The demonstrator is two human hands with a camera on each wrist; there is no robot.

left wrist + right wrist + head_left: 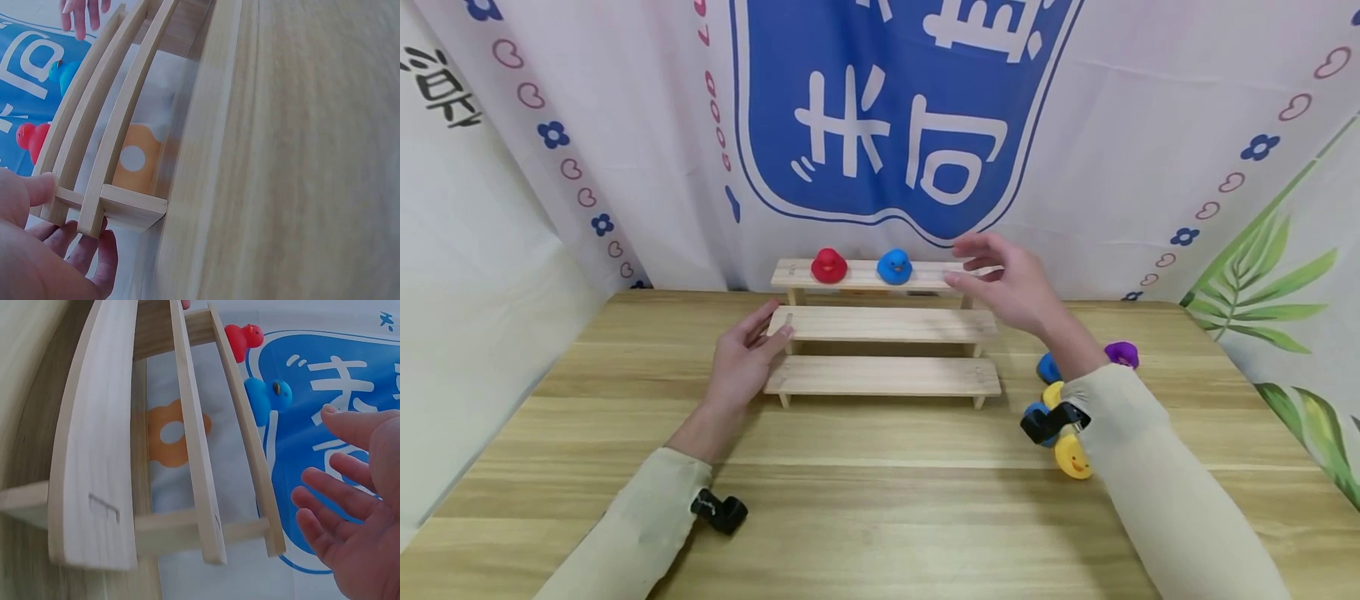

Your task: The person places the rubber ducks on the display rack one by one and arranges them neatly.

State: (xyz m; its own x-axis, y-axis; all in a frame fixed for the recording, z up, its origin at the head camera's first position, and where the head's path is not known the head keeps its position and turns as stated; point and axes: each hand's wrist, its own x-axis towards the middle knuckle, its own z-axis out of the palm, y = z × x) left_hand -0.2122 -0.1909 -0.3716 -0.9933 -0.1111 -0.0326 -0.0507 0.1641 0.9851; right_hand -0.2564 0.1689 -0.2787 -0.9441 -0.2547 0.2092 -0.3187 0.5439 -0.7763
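Observation:
A three-step wooden display stand [880,377] stands on the table. On its top step sit a red rubber duck [828,267] on the left and a blue rubber duck [894,267] near the middle. My left hand [741,354] grips the left end of the stand, thumb over the middle step and fingers beneath, as the left wrist view shows. Over the right end of the top step hovers my right hand [1011,283], its fingers spread and loosely bent with nothing between them. In the right wrist view, its thumb [350,425] points toward the blue duck, apart from it.
More rubber ducks lie on the table at the right, partly behind my right forearm: a yellow one [1073,458], a purple one [1122,354], a blue one [1048,367] and others. A printed curtain [1120,167] hangs close behind the stand. Each sleeve carries a black wrist camera.

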